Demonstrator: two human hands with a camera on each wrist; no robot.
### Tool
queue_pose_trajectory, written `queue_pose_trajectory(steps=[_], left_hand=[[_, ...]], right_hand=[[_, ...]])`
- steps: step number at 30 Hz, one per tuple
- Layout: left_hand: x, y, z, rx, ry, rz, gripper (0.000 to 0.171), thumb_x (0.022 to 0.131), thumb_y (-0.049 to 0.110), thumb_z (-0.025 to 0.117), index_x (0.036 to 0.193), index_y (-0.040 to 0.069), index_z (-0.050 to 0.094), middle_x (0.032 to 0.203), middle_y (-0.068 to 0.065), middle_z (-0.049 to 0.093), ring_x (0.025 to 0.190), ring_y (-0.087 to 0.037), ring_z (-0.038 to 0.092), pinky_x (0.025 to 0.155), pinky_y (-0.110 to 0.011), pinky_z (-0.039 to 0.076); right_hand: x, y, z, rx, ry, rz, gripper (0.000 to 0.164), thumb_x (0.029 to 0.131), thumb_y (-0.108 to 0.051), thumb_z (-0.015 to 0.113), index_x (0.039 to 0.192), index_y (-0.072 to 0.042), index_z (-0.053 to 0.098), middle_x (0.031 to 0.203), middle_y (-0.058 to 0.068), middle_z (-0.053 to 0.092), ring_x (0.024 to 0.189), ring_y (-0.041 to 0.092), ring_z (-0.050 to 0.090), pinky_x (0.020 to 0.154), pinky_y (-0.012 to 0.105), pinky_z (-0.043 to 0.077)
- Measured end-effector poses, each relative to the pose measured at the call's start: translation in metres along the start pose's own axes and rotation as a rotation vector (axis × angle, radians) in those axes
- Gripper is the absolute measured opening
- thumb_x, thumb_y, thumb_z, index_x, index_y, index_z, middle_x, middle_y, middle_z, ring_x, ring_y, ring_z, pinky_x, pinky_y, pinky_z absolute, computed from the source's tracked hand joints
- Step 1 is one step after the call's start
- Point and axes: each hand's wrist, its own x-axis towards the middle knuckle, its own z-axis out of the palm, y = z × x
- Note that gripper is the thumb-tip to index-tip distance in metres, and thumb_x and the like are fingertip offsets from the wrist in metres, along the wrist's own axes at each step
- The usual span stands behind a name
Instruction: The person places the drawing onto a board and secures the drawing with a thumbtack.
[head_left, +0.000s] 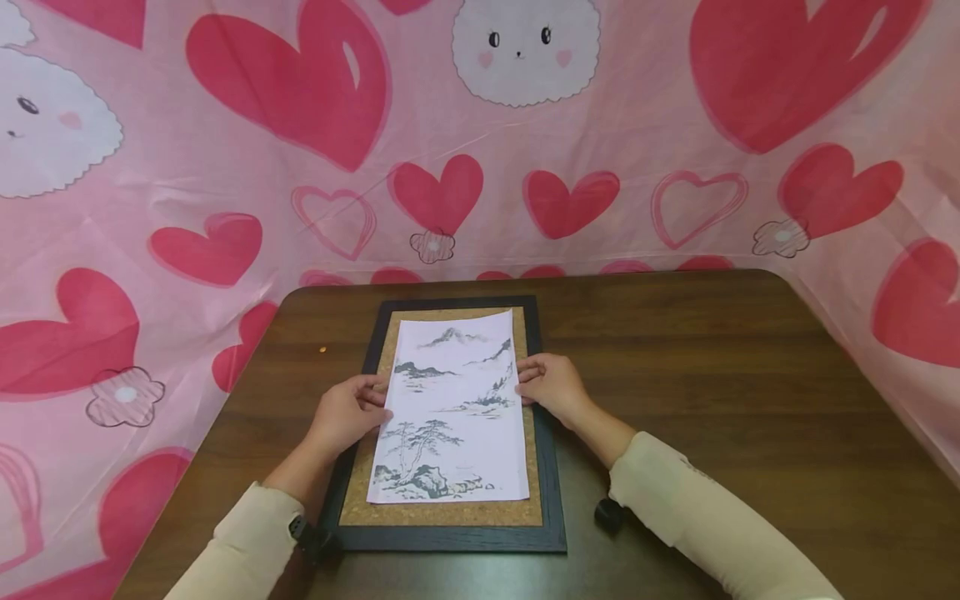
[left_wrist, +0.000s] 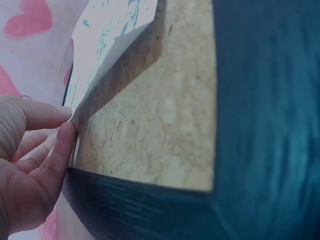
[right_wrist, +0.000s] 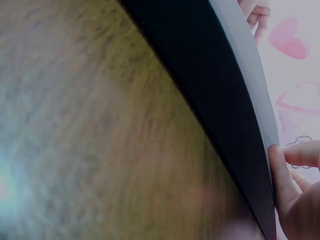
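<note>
A white sheet of paper (head_left: 465,400) printed with an ink landscape of mountains and pines lies over a cork board (head_left: 442,514) with a black frame (head_left: 552,492). My left hand (head_left: 348,417) pinches its left edge between thumb and fingers. At the opposite edge, a little higher up, my right hand (head_left: 555,387) pinches the paper too. In the left wrist view the near part of the sheet (left_wrist: 112,45) stands raised off the cork, casting a shadow. The right wrist view shows the right thumb and fingertip meeting at the paper's edge.
The board lies on a dark brown wooden table (head_left: 712,400), left of its middle. A tiny orange speck (head_left: 323,350) is on the table left of the frame. Pink cloth (head_left: 510,142) with hearts hangs behind and at both sides.
</note>
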Motion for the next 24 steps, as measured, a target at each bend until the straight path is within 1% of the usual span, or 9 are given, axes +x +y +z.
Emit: queue_pose_trajectory(steps=[3,6,7,10,14,17,21,24], left_hand=[[0.0,-0.001,-0.001,0.046,0.03,0.036,0.051,0.08,0.01,0.079,0.127,0.004,0.06,0.099,-0.01,0.067,0.084,-0.022,0.062,0.069,-0.03,0.057],[0.0,-0.001,-0.003,0.046,0.073,0.081,0.051,0.079,0.009,0.079,0.126,0.002,0.061,0.1,-0.011,0.068,0.085,-0.022,0.063,0.069,-0.028,0.056],[0.0,-0.001,-0.004,0.036,0.089,0.097,0.051,0.078,0.008,0.079,0.126,0.001,0.061,0.101,-0.011,0.068,0.085,-0.022,0.063,0.069,-0.027,0.055],[0.002,-0.001,-0.008,-0.033,0.132,0.116,0.05,0.079,0.005,0.079,0.125,0.001,0.061,0.101,-0.014,0.068,0.084,-0.024,0.064,0.067,-0.024,0.055],[0.006,-0.006,-0.014,-0.137,0.181,0.085,0.047,0.081,0.006,0.078,0.125,0.003,0.062,0.104,-0.016,0.067,0.085,-0.024,0.064,0.065,-0.024,0.055],[0.011,-0.013,-0.017,-0.203,0.222,0.07,0.044,0.082,0.007,0.079,0.123,0.003,0.063,0.105,-0.017,0.066,0.083,-0.02,0.064,0.063,-0.026,0.056],[0.017,-0.022,-0.023,-0.249,0.267,0.094,0.042,0.082,0.006,0.078,0.121,0.001,0.065,0.104,-0.019,0.066,0.078,-0.012,0.063,0.062,-0.026,0.056],[0.021,-0.03,-0.031,-0.233,0.304,0.123,0.041,0.082,0.008,0.079,0.12,0.0,0.065,0.105,-0.02,0.066,0.079,-0.008,0.062,0.063,-0.021,0.055]], right_hand=[[0.001,0.0,0.001,-0.01,0.004,0.009,0.034,0.078,0.012,0.072,0.111,0.01,0.065,0.084,0.015,0.068,0.068,0.019,0.066,0.062,0.033,0.058],[0.0,0.0,0.002,-0.013,0.012,0.022,0.035,0.078,0.012,0.073,0.112,0.01,0.065,0.086,0.016,0.068,0.07,0.02,0.067,0.063,0.033,0.058],[0.0,0.0,0.003,-0.015,0.016,0.028,0.035,0.078,0.012,0.073,0.112,0.01,0.066,0.086,0.016,0.069,0.071,0.02,0.067,0.063,0.033,0.058],[-0.001,0.0,0.003,-0.018,0.024,0.039,0.035,0.078,0.011,0.073,0.113,0.009,0.066,0.089,0.017,0.069,0.072,0.02,0.067,0.064,0.032,0.058],[-0.002,0.001,0.002,-0.018,0.025,0.033,0.035,0.079,0.011,0.072,0.113,0.008,0.066,0.09,0.017,0.069,0.073,0.02,0.067,0.064,0.032,0.058],[-0.002,0.001,0.002,-0.022,0.022,0.028,0.035,0.079,0.01,0.072,0.113,0.008,0.066,0.09,0.017,0.07,0.073,0.02,0.067,0.065,0.032,0.058],[-0.003,0.001,0.002,-0.018,0.016,0.022,0.035,0.079,0.011,0.072,0.114,0.009,0.066,0.092,0.019,0.07,0.074,0.021,0.067,0.065,0.033,0.058],[-0.003,0.001,0.002,-0.004,0.014,0.014,0.034,0.079,0.011,0.071,0.113,0.009,0.066,0.092,0.021,0.069,0.074,0.021,0.067,0.065,0.033,0.058]])
